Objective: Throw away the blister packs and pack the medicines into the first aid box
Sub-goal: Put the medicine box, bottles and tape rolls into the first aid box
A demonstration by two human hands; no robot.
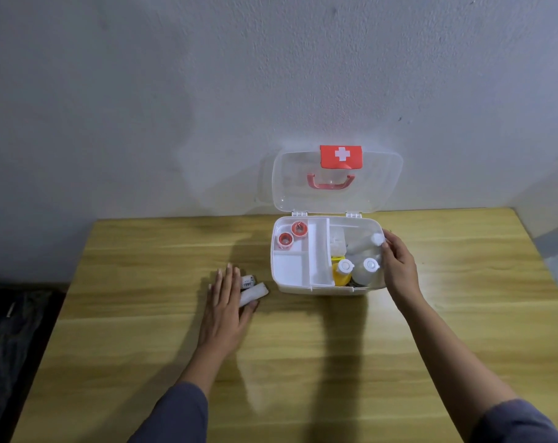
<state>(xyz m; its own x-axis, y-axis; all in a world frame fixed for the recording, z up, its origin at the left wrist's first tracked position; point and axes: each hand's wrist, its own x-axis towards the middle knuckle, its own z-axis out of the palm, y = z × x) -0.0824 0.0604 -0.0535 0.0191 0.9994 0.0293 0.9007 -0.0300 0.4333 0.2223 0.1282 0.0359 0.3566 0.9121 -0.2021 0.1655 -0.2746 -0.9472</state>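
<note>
While lid-up, glossy white first aid box (306, 284), rounded corners.

White first aid box (303, 284) – lid open, bottles (368, 266) upright inside

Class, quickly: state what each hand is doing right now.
Left hand: open, flat, resting on white roll.
Right hand: fingers on white-capped bottle; grip unclear.

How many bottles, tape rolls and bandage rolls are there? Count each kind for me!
Bottles in the box: 3, yellow, clear, and one at the right hand
Red tape rolls in the tray: 2
White rolls on the table by the left hand: 2
Total: 7
</note>
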